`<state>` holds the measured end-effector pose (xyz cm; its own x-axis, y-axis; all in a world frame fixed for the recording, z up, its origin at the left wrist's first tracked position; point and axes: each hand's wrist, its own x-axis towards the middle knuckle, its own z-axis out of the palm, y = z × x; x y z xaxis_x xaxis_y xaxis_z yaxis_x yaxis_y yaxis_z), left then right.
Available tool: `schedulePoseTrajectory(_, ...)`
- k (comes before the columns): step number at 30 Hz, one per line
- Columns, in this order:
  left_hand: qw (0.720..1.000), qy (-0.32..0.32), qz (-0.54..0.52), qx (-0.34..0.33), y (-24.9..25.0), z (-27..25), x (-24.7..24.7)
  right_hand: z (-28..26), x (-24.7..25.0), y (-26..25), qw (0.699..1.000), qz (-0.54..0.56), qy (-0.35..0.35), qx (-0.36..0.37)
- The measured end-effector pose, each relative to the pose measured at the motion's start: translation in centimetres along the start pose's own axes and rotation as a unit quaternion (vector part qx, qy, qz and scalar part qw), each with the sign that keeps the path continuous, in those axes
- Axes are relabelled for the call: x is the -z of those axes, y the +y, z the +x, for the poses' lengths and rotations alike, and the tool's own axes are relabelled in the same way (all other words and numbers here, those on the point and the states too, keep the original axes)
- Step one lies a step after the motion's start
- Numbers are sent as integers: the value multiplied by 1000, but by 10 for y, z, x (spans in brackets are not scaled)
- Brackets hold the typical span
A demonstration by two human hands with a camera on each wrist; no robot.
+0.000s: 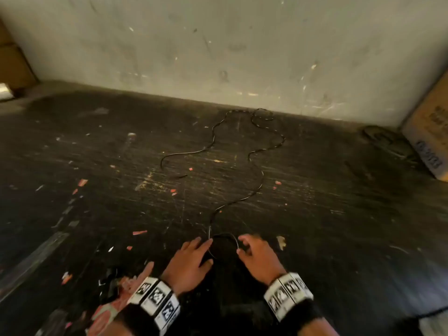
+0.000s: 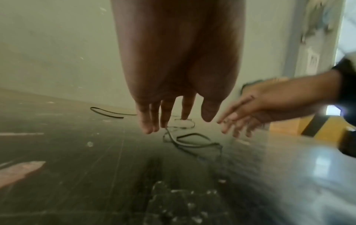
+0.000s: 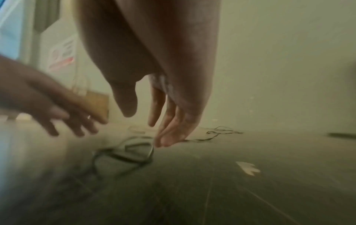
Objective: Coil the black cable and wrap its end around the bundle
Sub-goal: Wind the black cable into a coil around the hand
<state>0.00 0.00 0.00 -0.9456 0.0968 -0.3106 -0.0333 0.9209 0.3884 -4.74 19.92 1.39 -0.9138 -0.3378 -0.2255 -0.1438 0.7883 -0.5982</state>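
Two hands (image 1: pixel 224 259), seemingly loose-fingered and apart, flank the thin, wavy black cable (image 1: pixel 257 190).

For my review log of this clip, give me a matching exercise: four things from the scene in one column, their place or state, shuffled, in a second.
Things:
1. black cable
2. left hand
3. right hand
4. cardboard box

Places or states:
A. against the wall, far right of the floor
B. fingers straight, at the left side of the near loop
C. mostly uncoiled, snaking across the dark floor
D. fingers relaxed, at the right side of the near loop

Pairs: 1-C, 2-B, 3-D, 4-A
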Motion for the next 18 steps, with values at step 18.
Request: schedulePoseTrajectory(18, 815, 77, -570, 78, 44, -2, 27, -15, 14, -23, 827, 538, 34, -158)
